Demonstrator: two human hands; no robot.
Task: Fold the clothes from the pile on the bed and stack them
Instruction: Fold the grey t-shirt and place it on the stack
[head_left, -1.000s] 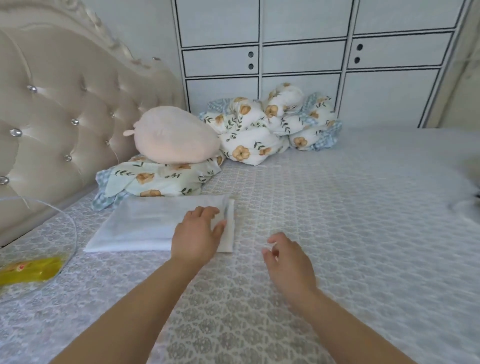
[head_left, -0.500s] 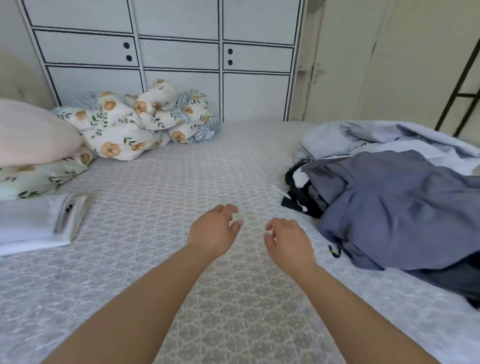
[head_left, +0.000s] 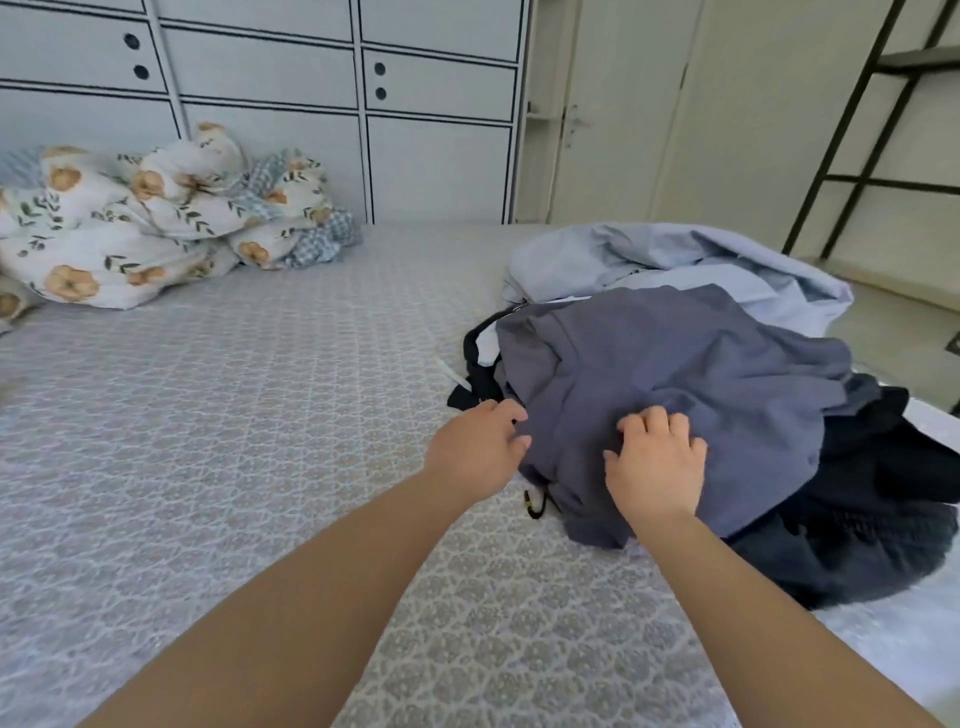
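**Taking the next garment off the pile**

Both hands are reaching onto the pile of clothes, which is lying on the right side of the bed. The right hand is resting on top of the slate-blue garment with its fingers curling into the cloth, seemingly gathering a fold. The left hand is touching the garment's near left edge, fingers bent; whether it is already pinching fabric cannot be told.

The step in hand looks like picking up the next piece to fold. The next move is calling for a firm hold with both hands, then lifting this top garment free without dragging the ones beneath.

Counted: two hands; one pile, showing at least three pieces, the slate-blue one on top, a pale blue one behind and dark ones underneath. One floral quilt is sitting bunched at the far left
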